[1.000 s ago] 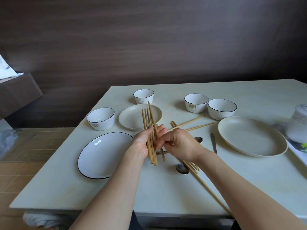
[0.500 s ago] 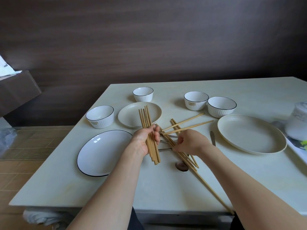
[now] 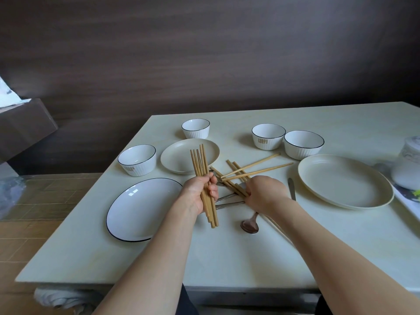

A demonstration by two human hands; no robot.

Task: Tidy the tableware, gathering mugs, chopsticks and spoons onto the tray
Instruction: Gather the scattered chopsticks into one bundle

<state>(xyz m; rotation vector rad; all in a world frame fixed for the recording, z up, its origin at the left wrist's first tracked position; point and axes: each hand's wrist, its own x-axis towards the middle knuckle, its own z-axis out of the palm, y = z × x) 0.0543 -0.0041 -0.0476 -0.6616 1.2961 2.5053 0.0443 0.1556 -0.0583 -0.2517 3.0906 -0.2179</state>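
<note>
My left hand (image 3: 200,196) grips a bundle of bamboo chopsticks (image 3: 201,169) above the pale desk (image 3: 227,258) while my right hand (image 3: 263,194) pinches into the crossed loose chopsticks (image 3: 256,169); I judge a hasty lift could flick the steel spoon (image 3: 250,225) aside.

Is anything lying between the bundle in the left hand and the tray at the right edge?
Yes. Between the chopstick bundle in the left hand and the tray sit the right hand, loose chopsticks, spoons and the large cream plate.
</note>
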